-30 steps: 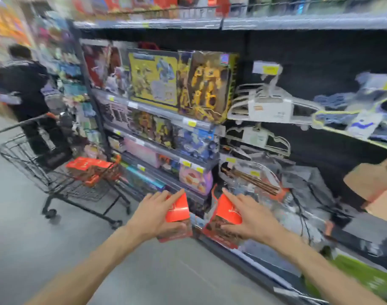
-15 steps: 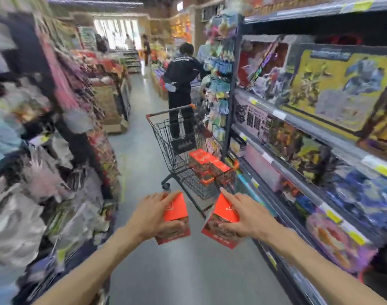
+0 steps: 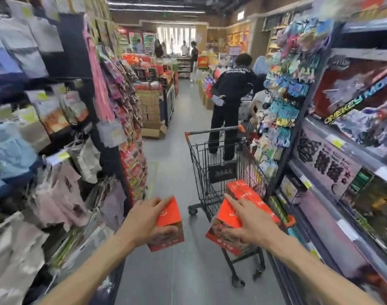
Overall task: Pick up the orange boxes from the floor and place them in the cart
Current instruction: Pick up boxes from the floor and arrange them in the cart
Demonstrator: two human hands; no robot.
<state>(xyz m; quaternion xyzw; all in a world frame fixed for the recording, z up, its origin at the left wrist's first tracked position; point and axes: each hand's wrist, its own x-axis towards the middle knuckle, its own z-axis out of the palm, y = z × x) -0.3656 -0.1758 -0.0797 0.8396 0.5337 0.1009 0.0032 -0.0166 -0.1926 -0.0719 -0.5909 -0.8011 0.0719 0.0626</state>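
A long shop aisle with a grey tiled floor runs ahead between two tall racks. The left rack of hanging packets and bagged clothing fills that whole side; the right metal shelving of large boxed toys rises on the other, with a strip of small hanging trinkets at its near end.

A black wire shopping cart with an orange-capped handle stands in the aisle just beside the right shelving, its handle on the far side. Beyond the cart a person in black clothes stands facing away, with other shoppers small and blurred farther back.

Inside the cart's basket lie several orange boxes already stacked, close against the near right corner.

The left hand grips one orange cardboard box with a dark picture panel, fingers over the top and thumb across the front; this box is held in the air over the floor, left of the cart. The right hand grips a second orange box of the same kind, index finger stretched along its top, thumb low on the front. That box overlaps the cart's near end in view; whether it touches the wire I cannot tell.
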